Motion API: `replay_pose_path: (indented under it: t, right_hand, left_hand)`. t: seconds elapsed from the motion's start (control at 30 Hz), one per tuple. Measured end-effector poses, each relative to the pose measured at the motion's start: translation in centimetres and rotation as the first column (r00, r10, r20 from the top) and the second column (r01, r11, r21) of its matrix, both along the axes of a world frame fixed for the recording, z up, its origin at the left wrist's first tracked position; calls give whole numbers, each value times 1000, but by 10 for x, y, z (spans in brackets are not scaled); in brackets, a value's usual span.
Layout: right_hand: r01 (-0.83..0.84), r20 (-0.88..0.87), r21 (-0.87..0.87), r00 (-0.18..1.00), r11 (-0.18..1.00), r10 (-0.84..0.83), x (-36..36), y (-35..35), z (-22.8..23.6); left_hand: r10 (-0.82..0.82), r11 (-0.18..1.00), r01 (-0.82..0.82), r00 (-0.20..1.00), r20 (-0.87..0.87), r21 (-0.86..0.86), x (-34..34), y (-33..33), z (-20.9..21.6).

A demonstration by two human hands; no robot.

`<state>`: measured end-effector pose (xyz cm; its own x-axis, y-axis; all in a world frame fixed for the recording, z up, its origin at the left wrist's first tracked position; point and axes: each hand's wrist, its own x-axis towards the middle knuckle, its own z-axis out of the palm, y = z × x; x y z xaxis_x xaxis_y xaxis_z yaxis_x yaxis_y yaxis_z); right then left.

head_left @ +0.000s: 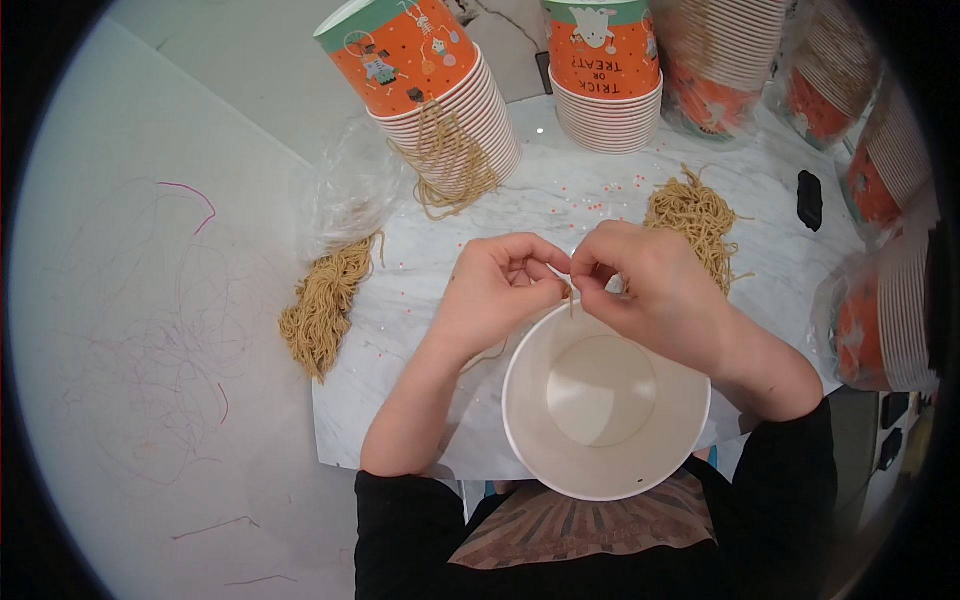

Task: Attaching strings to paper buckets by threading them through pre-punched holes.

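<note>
In front of me stands a large white paper bucket [535,445], its open mouth facing up. Over its far rim, my left hand [500,290] and my right hand [655,290] meet with fingertips pinched. A short bit of tan cord [571,306] shows between them at the rim, so both hands appear closed on it; the exact grip is partly hidden by the fingers. A loose length of cord [488,357] trails below my left hand. Just behind my right hand lies a tangled heap of tan cord pieces [705,225].
A tan cord bundle [325,310] spills from a clear plastic bag [350,200] at the left edge of the marble-patterned table [400,420]. Orange-and-green stacked buckets [400,60], one draped with cords [445,160], line the back. Bagged stacks [880,320] and a black object [810,200] are right.
</note>
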<state>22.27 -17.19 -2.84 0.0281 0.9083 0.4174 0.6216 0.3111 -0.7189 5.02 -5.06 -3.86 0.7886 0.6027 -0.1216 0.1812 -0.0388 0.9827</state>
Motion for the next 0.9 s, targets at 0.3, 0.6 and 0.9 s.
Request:
replay_pose_path:
  t: [0.3, 0.6, 0.9]
  right_hand:
    - [-24, -15, -20, 1000, 1000, 23, 1, -1, 11]
    - [-36, 100, 50, 995, 998, 30, 0, -1, 2]
    - [-121, 420, 255, 907, 959, 3, -4, -3, 0]
  left_hand:
    - [-49, 977, 50, 999, 9, -205, -5, 10, 10]
    - [-73, 981, 73, 997, 7, -180, -4, 9, 9]
    - [-147, 967, 143, 989, 0, -212, -5, 14, 6]
